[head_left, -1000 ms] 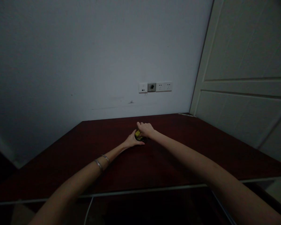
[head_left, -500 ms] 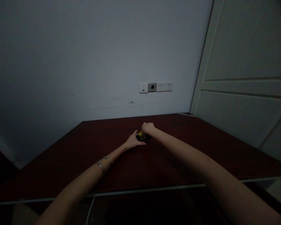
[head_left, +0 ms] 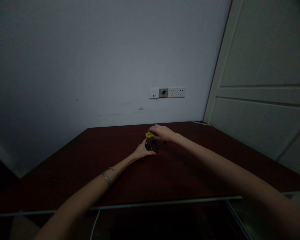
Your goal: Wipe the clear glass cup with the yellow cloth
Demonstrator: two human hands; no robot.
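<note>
A dark, shiny round dish [head_left: 151,147] rests on the dark red tabletop [head_left: 110,146]. My left hand [head_left: 141,150] curls around its left side, thumb and fingers apart and gripping the rim. Just above the dish, my right hand [head_left: 162,132] holds a folded yellow cloth [head_left: 150,135] between thumb and fingers. The cloth is apart from the dish. A small dark thing [head_left: 164,142] shows under my right hand, too dim to make out. Two silver bracelets [head_left: 109,175] circle my left wrist.
Behind the table stands a pale wall with a row of sockets and switches [head_left: 167,92]. A white panelled door [head_left: 262,110] borders the right side. The table's light front edge [head_left: 165,202] runs below, with a white cable [head_left: 95,223] hanging under it.
My right hand has lifted up out of the dish with the yellow cloth, which now shows above the rim. My left hand stays around the dish.
</note>
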